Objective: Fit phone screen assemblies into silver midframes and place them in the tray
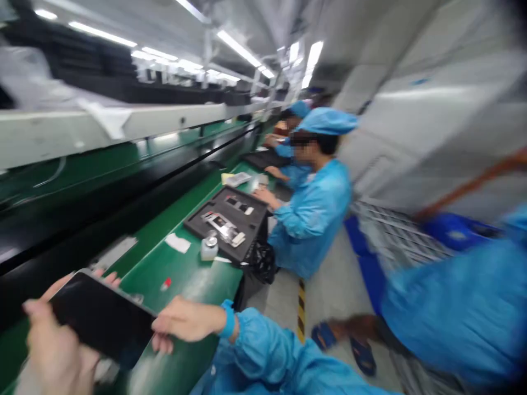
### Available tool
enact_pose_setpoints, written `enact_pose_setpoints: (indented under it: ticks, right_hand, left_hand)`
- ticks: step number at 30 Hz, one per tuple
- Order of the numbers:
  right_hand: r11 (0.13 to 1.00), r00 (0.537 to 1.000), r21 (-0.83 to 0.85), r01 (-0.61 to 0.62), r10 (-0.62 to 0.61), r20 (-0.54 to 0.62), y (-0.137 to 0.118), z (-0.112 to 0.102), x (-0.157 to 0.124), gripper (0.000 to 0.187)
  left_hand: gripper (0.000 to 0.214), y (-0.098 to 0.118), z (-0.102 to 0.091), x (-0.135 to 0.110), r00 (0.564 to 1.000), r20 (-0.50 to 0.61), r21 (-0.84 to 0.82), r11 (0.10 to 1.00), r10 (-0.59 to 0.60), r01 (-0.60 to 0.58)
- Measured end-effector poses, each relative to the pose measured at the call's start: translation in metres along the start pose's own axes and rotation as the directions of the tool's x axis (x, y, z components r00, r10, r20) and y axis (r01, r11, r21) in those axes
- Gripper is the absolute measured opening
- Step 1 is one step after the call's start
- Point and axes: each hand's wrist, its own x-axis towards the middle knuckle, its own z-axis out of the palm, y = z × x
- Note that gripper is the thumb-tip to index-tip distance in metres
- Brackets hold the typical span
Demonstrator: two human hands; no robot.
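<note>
Sitting beyond phone (102, 318): bottle (209, 248), tray (252, 224)

No lettering, label, brand or number can be read. The one sign-like marking that shows plainly is a strip of yellow-and-black striped tape (301, 310) on the floor (325, 274), out beyond the edge of the surface (187, 280) where the people in blue work.
</note>
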Motion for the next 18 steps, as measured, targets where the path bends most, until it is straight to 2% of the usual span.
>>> enact_pose_setpoints:
  ticks: [1, 2, 6, 9, 12, 15, 18]
  right_hand:
    - [1.0, 1.0, -0.01, -0.013, 0.013, 0.016, -0.008, 0.0, -0.007, 0.081]
    - [1.0, 1.0, -0.012, -0.021, 0.021, 0.008, -0.014, 0.0, -0.011, 0.082]
    - [0.998, 0.991, 0.042, -0.036, 0.041, -0.126, -0.012, 0.011, -0.005, 0.088]
    - [0.996, 0.992, 0.086, 0.004, 0.007, -0.128, 0.0, 0.03, 0.005, 0.087]
    - [0.996, 0.991, 0.088, 0.033, -0.021, -0.131, 0.004, 0.036, 0.016, 0.086]
    - [0.992, 0.988, 0.121, 0.016, 0.003, -0.153, 0.001, 0.03, 0.025, 0.087]
    - [0.972, 0.997, 0.228, 0.055, -0.042, -0.059, -0.005, 0.018, 0.032, 0.085]
  left_hand:
    - [0.048, -0.002, -0.007, -0.002, 0.997, -0.08, 0.028, 0.999, 0.02, -0.018]
    - [0.048, -0.003, -0.013, -0.003, 0.996, -0.087, 0.025, 0.999, 0.027, -0.025]
    - [0.062, -0.004, -0.019, -0.007, 1.0, -0.002, -0.075, 0.997, -0.004, 0.004]
    - [0.061, -0.004, -0.018, -0.007, 0.998, -0.051, -0.117, 0.993, 0.024, -0.029]
    - [0.058, -0.005, -0.015, -0.005, 0.985, -0.113, -0.144, 0.979, 0.131, -0.147]
    - [0.059, -0.006, -0.005, 0.002, 0.973, -0.136, -0.128, 0.97, 0.189, -0.206]
    - [0.055, -0.008, 0.014, 0.011, 0.95, -0.136, -0.113, 0.948, 0.282, -0.298]
